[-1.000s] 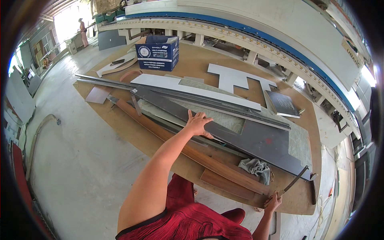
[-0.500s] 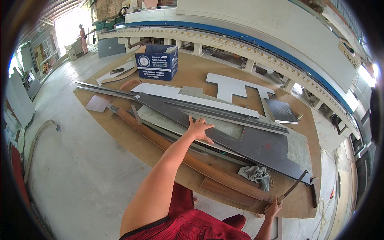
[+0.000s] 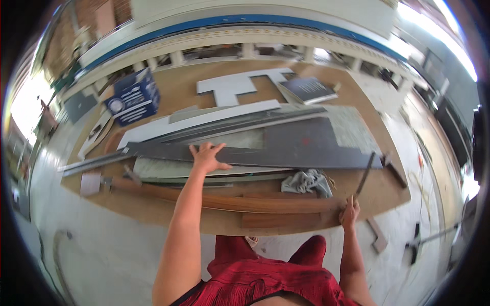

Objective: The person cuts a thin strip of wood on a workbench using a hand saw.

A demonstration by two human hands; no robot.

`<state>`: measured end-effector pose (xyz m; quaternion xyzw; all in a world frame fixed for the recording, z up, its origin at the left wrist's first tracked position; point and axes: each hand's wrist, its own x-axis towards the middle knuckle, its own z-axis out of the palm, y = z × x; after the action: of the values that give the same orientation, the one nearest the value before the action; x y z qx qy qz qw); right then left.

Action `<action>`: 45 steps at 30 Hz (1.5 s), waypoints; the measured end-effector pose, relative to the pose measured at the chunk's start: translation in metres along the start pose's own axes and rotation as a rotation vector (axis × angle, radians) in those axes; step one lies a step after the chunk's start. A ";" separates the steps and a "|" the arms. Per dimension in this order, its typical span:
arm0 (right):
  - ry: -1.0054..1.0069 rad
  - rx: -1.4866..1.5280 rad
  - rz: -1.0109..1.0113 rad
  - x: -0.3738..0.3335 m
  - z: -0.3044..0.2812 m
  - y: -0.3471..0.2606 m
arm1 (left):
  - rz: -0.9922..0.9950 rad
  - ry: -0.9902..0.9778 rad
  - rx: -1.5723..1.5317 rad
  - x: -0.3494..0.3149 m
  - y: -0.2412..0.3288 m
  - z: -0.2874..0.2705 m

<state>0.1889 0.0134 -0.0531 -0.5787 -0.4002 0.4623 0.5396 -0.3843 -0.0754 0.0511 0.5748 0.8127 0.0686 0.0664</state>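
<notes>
- Behind everything, across the far side, stands a long white machine with one blue band along its length.
- Before it spreads the brown tabletop, which carries all the pieces named below.
- On the near half of this tabletop lies the dark grey panel — narrow at its left part, wide toward the right, with a small red mark on the wide part.
- Nearer to the person is a long brown strip, which lies along the near edge.
- Farther back is a white cut-out panel, with notches in its outline.
- At the far left stands a blue box, its top open.
- Right of the white cut-out panel lies a dark flat package.
- Between the dark grey panel and the brown strip is a crumpled grey cloth.
- The left hand rests upon the narrow part of the dark grey panel; its fingers are widely spread and grip nothing.
- The right hand, near the right end of the brown strip, has its fingers closed around a thin dark tool.
- This tool points upward and a little to the right — whether its tip touches the panel, I cannot tell.
</notes>
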 end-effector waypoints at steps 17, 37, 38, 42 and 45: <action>0.033 0.007 0.043 -0.016 0.001 -0.028 | -0.119 0.040 -0.033 0.006 0.012 -0.004; 0.022 0.017 0.024 -0.005 -0.013 -0.009 | -0.011 0.441 -0.103 -0.048 0.067 0.005; 0.028 0.002 0.019 -0.007 -0.012 -0.012 | 0.071 0.395 -0.361 -0.065 0.067 0.004; -0.012 0.041 0.022 -0.006 -0.013 -0.010 | 0.118 0.227 -1.189 -0.149 0.096 -0.046; -0.034 0.044 0.014 -0.009 -0.008 -0.012 | 0.343 0.021 -1.400 -0.213 0.107 -0.109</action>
<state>0.1951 0.0037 -0.0404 -0.5614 -0.3950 0.4846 0.5422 -0.2357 -0.2449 0.1843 0.5160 0.4770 0.5885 0.3999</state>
